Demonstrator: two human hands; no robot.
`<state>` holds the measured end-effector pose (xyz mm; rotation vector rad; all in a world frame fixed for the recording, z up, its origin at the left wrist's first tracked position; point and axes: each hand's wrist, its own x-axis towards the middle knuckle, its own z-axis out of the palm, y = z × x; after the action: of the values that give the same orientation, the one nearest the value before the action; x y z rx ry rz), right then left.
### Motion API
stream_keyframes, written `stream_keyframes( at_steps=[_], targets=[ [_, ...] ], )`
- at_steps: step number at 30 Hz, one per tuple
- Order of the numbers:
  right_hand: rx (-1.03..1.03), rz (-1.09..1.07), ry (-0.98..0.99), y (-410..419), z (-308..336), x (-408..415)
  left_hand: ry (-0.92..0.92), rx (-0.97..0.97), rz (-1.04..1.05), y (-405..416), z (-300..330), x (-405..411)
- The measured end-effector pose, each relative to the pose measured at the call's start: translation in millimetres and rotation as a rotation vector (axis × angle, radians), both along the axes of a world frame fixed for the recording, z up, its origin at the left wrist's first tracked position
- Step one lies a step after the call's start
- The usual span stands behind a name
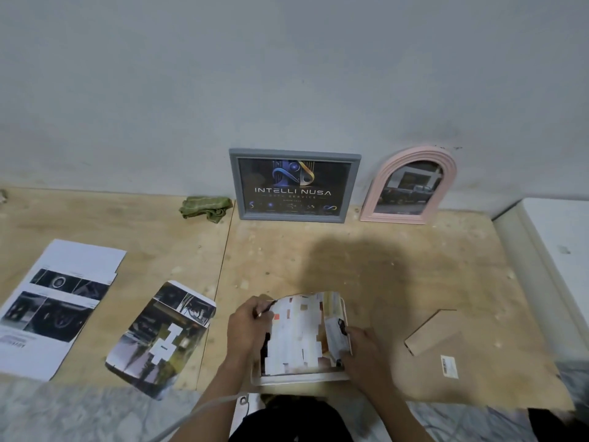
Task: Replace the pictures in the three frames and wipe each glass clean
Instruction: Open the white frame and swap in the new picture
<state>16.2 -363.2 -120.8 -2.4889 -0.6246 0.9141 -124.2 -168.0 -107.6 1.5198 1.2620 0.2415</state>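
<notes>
A white frame (296, 379) lies flat on the wooden board in front of me, with a curled picture (299, 333) resting in it. My left hand (247, 330) pinches the picture's upper left edge. My right hand (363, 349) presses on its right side. A grey frame (294, 185) with a dark logo print leans on the wall. Beside it on the right leans a pink arched frame (411, 186). A green cloth (205, 207) is bunched at the wall to the left. A loose cut photo (162, 336) lies left of my hands.
Printed white sheets (54, 304) lie at the far left. A brown backing board (436, 336) with a barcode sticker rests at the right. A white box edge (541, 250) borders the right side. The wooden board (366, 260) ends at marble flooring near me.
</notes>
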Motion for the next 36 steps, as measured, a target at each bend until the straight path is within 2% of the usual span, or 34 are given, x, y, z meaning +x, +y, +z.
stream_keyframes(
  at_steps=[2, 5, 7, 11, 15, 18, 23, 30, 36],
  targets=[
    [0.033, -0.013, 0.01, 0.6, 7.1, 4.9, -0.129, -0.12, 0.015, 6.4, 9.9, -9.1],
    [0.187, -0.163, 0.275, -1.0, 19.1, 11.4, -0.224, -0.19, -0.018, 13.9, 28.0, -29.2],
    [0.255, -0.238, 0.414, -0.4, 33.0, 13.1, -0.24, -0.237, 0.032, 14.9, 39.9, -42.9],
    [0.342, -0.207, 0.459, 13.2, 60.2, 11.7, -0.292, -0.277, 0.189, 12.5, 54.7, -69.1],
    [0.365, -0.151, 0.465, 41.9, 78.7, 1.1, -0.287, -0.292, 0.298, -0.8, 62.4, -97.6],
    [0.345, -0.047, 0.417, 64.6, 89.6, -11.9, -0.322, -0.256, 0.46, -2.7, 64.6, -119.9],
    [0.378, 0.026, 0.358, 116.7, 104.9, -47.9, -0.357, -0.233, 0.607, 9.8, 66.8, -162.5],
    [0.379, 0.164, 0.326, 243.4, 100.2, -130.8, -0.357, -0.269, 0.899, 78.8, 48.9, -250.2],
    [0.303, 0.263, 0.319, 363.9, 75.7, -196.3, -0.277, -0.262, 1.047, 161.4, 25.7, -311.5]
  ],
)
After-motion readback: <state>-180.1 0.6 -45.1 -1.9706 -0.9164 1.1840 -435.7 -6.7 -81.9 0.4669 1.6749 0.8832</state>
